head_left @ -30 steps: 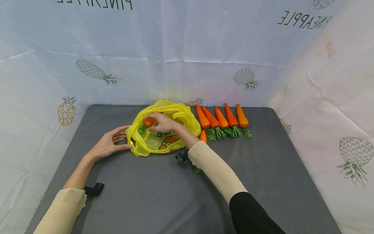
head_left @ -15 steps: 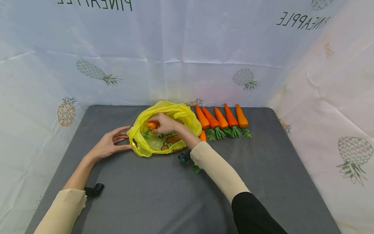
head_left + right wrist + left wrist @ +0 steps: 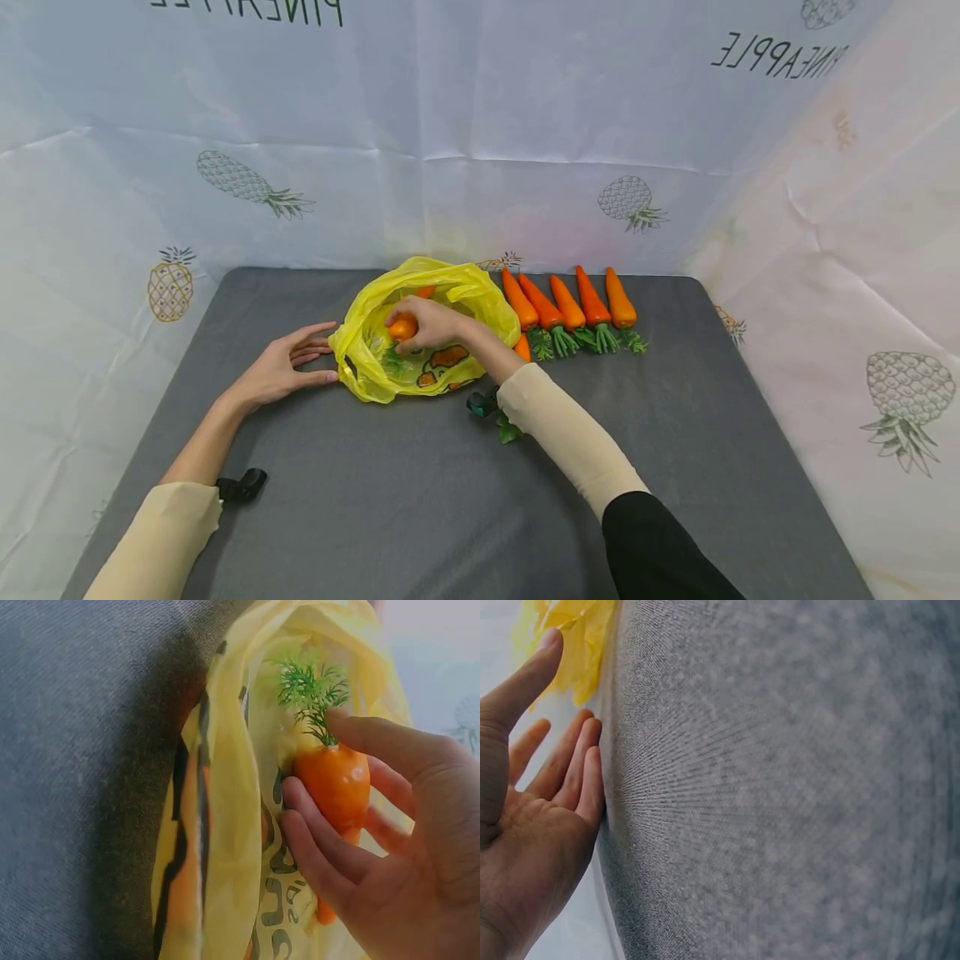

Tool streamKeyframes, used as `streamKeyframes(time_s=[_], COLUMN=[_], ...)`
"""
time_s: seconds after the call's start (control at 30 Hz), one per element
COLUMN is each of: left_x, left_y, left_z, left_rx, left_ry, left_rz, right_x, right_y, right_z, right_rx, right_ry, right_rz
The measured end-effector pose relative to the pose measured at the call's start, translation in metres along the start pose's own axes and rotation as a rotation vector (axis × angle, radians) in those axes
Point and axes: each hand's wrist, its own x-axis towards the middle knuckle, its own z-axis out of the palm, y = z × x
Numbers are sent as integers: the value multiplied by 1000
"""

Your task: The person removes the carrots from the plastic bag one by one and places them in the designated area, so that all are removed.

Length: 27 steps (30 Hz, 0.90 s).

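A yellow plastic bag lies on the grey table with its mouth spread wide. My right hand reaches inside it, fingers and thumb curled round an orange carrot. In the right wrist view, the carrot's feathery green top points away from the palm, and fingers cover part of its body. My left hand is at the bag's left edge, fingers straight and thumb apart, its tips right by the yellow plastic. The left wrist view shows that palm with nothing in it.
Several carrots stand in a row right of the bag, green tops toward me. One more carrot is partly hidden by the right forearm, with green leaves showing below. A white curtain with pineapple prints rises behind the table.
The right hand has shifted right inside the bag with the carrot, away from the bag's left side. The left hand has stayed nearly still.
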Motion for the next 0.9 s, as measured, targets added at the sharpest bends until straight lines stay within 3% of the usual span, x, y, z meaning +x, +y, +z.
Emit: streamKeyframes(time_s=[0.37, 0.57, 0.73, 0.9], left_x=[0, 0, -1, -6], left_y=[0, -2, 1, 19], left_z=[-1, -1, 1, -2], left_rx=[7, -5, -25, -27], left_ry=[-7, -6, 1, 3], left_rz=[14, 30, 14, 11], right_x=[-10, -23, -48, -85], right_y=[1, -7, -25, -50], right_z=[-8, -22, -38, -58], right_rx=[126, 262, 336, 393], right_ry=[7, -13, -32, -14], right_rz=[-38, -124, -220, -297])
